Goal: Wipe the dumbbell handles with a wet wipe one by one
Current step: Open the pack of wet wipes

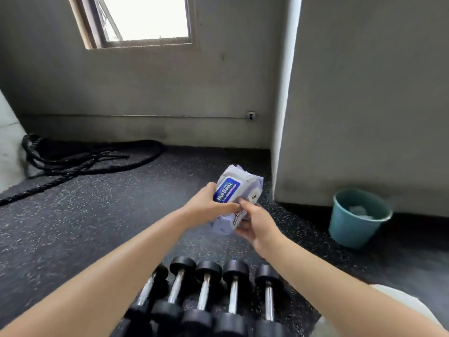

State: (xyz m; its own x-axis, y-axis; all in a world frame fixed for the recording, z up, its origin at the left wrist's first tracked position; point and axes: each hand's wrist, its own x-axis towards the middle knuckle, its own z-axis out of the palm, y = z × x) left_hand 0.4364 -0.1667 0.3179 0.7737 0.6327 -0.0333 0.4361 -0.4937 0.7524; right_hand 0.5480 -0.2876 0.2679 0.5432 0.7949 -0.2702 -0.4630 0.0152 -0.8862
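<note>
Opening step, we judge: our left hand (209, 205) grips wet wipe pack (237, 190) from side, right hand (257, 222) clasps its lower end. Pack held mid-air beyond five dumbbells (206, 295) rowed on floor (97, 227) (no wipe out yet). Next: open pack, pull one wipe.

Dumbbells (206, 297) in row on floor (97, 227); bucket (357, 217) far right.

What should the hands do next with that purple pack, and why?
Probably peel open the blue label flap and pull out one wipe. The left hand and right hand both hold the wet wipe pack above the floor. The right hand's fingers sit at the flap's edge. No wipe is out yet, and the five dumbbells lie in a row below.
</note>
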